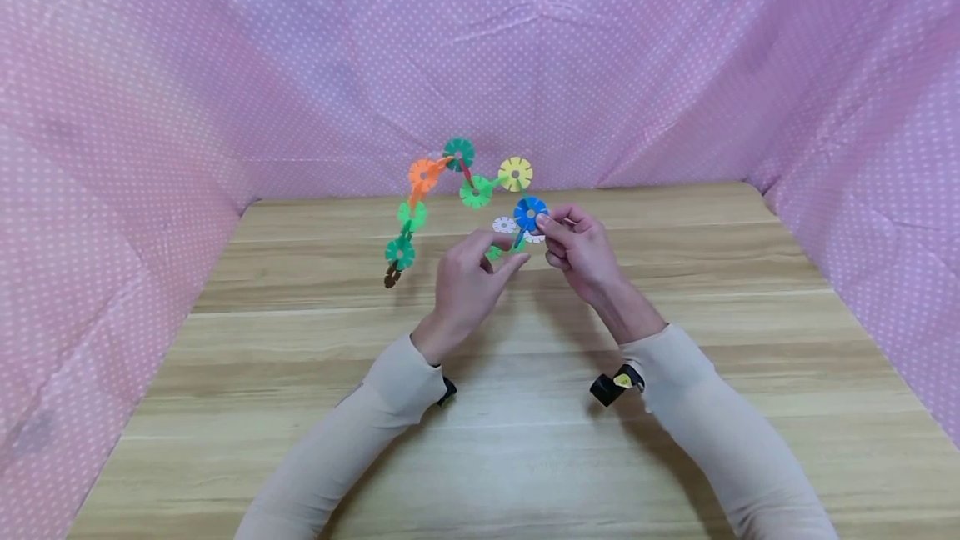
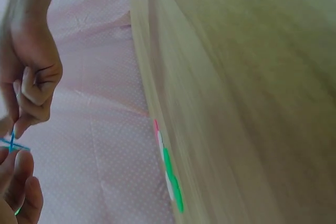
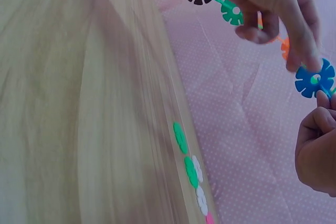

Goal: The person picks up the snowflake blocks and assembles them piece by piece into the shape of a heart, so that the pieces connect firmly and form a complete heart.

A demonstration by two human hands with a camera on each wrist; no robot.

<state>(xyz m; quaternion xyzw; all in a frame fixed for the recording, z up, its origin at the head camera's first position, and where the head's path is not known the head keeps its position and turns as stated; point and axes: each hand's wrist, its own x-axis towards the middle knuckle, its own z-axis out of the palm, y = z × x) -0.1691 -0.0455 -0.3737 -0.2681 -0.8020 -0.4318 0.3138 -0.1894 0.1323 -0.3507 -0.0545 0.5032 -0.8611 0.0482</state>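
Note:
A chain of notched plastic discs linked edge to edge hangs in the air above the table. Its brown disc [image 1: 392, 276] is at the left end, with green, an orange disc [image 1: 423, 176], red and a yellow disc [image 1: 515, 174] along it. My right hand [image 1: 585, 252] pinches the blue disc [image 1: 530, 214] at the right end between thumb and forefinger. A second blue disc [image 1: 518, 238], seen edge-on, slots into it from below. My left hand [image 1: 468, 277] is beside this lower piece, thumb and forefinger apart around it; in the right wrist view its fingers are blurred.
Loose discs lie flat on the table [image 1: 480, 457] behind the hands: a white disc [image 1: 504, 225], a green disc [image 3: 179, 137], a pink disc [image 3: 209, 218] and others. A pink dotted cloth [image 1: 480, 48] surrounds the far side and both flanks. Each wrist wears a black camera [image 1: 607, 390].

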